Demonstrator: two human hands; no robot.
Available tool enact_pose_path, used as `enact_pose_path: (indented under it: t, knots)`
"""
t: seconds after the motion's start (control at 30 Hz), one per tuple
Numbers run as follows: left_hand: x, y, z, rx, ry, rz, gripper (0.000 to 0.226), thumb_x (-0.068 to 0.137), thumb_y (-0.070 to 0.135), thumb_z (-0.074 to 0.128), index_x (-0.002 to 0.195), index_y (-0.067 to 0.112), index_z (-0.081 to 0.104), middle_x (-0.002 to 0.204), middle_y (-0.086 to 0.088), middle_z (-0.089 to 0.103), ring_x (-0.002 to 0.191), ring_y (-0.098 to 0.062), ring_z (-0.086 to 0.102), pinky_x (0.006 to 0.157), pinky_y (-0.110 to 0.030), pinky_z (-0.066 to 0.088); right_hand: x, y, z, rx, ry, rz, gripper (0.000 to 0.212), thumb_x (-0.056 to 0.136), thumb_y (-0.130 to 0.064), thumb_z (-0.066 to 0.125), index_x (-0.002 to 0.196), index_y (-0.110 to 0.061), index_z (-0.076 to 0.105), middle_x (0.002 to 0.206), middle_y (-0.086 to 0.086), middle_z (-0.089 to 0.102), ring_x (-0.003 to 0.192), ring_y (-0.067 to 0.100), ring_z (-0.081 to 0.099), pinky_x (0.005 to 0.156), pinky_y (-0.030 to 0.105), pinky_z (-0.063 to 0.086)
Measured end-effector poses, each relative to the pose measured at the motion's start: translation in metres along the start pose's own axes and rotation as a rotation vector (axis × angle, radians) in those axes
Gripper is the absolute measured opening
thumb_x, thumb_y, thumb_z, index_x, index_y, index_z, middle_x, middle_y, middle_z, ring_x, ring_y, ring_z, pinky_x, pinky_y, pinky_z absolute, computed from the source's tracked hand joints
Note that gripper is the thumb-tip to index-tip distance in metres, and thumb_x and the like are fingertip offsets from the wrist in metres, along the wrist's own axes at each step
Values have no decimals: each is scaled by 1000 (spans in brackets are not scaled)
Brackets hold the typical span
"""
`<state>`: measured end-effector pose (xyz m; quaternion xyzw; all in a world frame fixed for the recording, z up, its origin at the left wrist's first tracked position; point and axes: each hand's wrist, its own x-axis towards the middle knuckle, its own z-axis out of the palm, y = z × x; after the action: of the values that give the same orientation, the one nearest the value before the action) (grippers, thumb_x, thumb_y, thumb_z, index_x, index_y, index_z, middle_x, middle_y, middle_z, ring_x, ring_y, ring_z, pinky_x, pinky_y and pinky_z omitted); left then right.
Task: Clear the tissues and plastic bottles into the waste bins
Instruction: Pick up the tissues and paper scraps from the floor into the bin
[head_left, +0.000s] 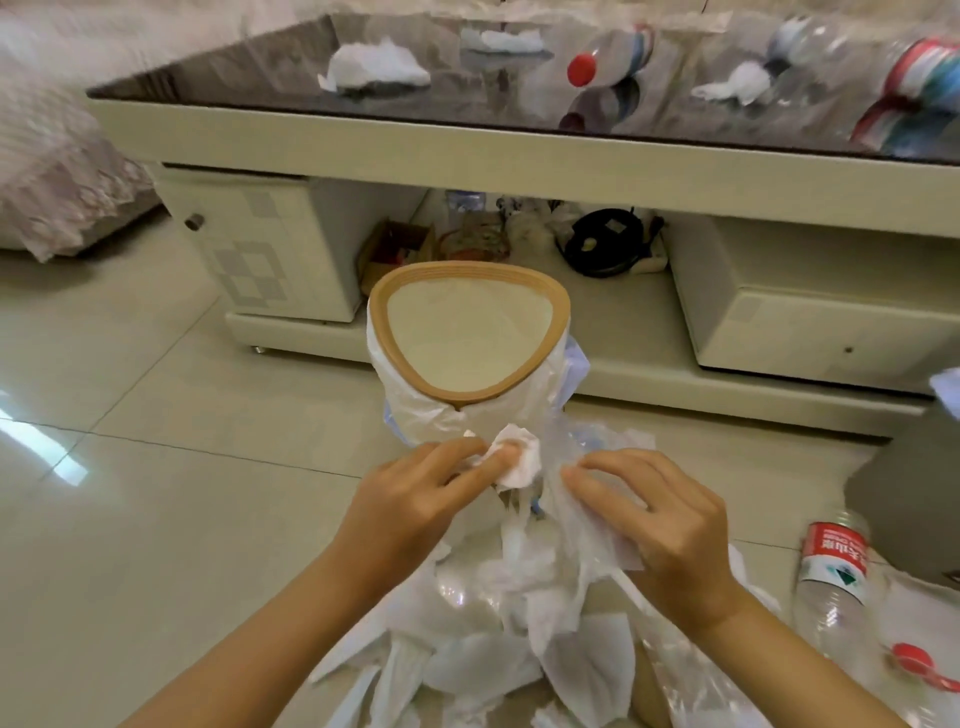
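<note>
A waste bin with a tan rim (540, 358) and a white plastic liner stands on the floor in front of me. My left hand (415, 504) pinches a crumpled white tissue (519, 460) just below the bin. My right hand (654, 514) grips a clear plastic bag (576, 525) that hangs over a heap of tissues (498, 660). A clear bottle with a red label (834, 566) lies on the floor at the right. On the dark glass table (223, 73) lie more tissues (374, 65) and a red-capped bottle (608, 57).
The low cream table has a cabinet door (249, 249) at the left and an open shelf with a black cable coil (608, 241) and clutter. A lace-covered seat (57, 171) stands at the far left. Glossy floor tiles (156, 519) spread to the left.
</note>
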<state>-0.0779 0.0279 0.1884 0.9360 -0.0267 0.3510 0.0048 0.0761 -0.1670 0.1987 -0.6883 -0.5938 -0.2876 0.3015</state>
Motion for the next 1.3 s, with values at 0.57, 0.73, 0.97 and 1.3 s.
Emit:
enact_pose_path:
  t: [0.57,0.73,0.97,1.3]
  knots:
    - [151,-146,62,144,-396,-514,46,93,19,58,134,17,39,128,-5,50,99,-19,60,79,-28,50,182,61,148,-50,-389,81,49,67,-1,70,114,-10,57,110,7,58,94,23,56,67,23,39]
    - [135,-159,73,169,-853,-470,51,93,16,53,140,32,41,132,2,56,114,-21,55,85,-33,49,185,77,150,-90,-1101,217,59,86,-50,55,140,-33,39,153,-1,29,145,16,7,116,48,-2]
    - [111,-132,45,166,-477,-318,45,96,33,51,140,29,45,142,5,50,131,-18,46,105,-38,37,157,62,104,-135,-762,132,62,92,-62,24,148,-37,19,158,-9,11,146,15,-4,116,51,-4]
    - [-4,-28,16,9,-123,-382,61,93,55,48,144,21,42,152,0,37,141,-17,33,106,-32,35,32,6,55,37,-434,201,65,89,-48,46,143,-15,38,149,2,38,137,21,35,110,48,29]
